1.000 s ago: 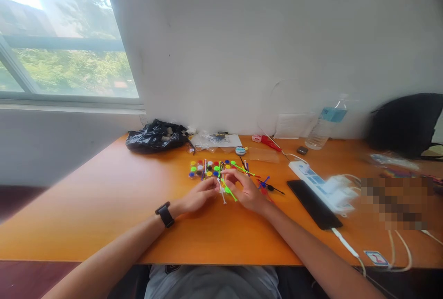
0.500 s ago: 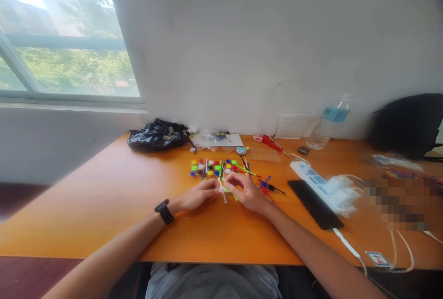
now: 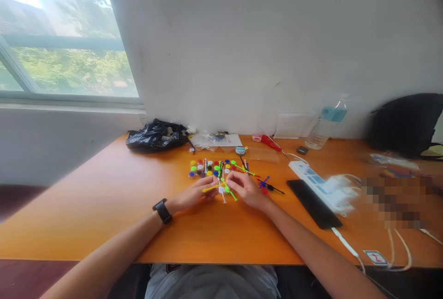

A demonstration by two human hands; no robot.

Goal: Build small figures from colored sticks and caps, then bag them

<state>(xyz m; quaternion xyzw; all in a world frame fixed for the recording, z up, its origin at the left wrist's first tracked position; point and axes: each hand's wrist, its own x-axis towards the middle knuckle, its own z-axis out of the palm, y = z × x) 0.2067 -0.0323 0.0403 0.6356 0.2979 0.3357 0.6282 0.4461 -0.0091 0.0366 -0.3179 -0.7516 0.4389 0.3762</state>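
Observation:
Both my hands rest on the orange desk [image 3: 104,206] near its middle. My left hand [image 3: 195,194], with a black watch [image 3: 162,211] on the wrist, pinches a thin yellow stick [image 3: 210,188]. My right hand [image 3: 245,189] has its fingers curled and pinched near a green stick [image 3: 231,193] and a small white stick piece [image 3: 222,192]; what it holds is unclear. Just behind my hands lies a cluster of small coloured round discs [image 3: 211,168] with more coloured sticks. Blue, red and black sticks [image 3: 268,187] lie to the right.
A black plastic bag [image 3: 155,135] and clear packets [image 3: 214,140] sit by the wall. A red tool [image 3: 266,141], water bottle [image 3: 325,126], white power strip [image 3: 318,181], black phone [image 3: 313,204] with cable and a black bag [image 3: 406,123] occupy the right side.
My left hand now holds a yellow stick that was not seen in it before. Both hands have shifted slightly away from me, toward the discs.

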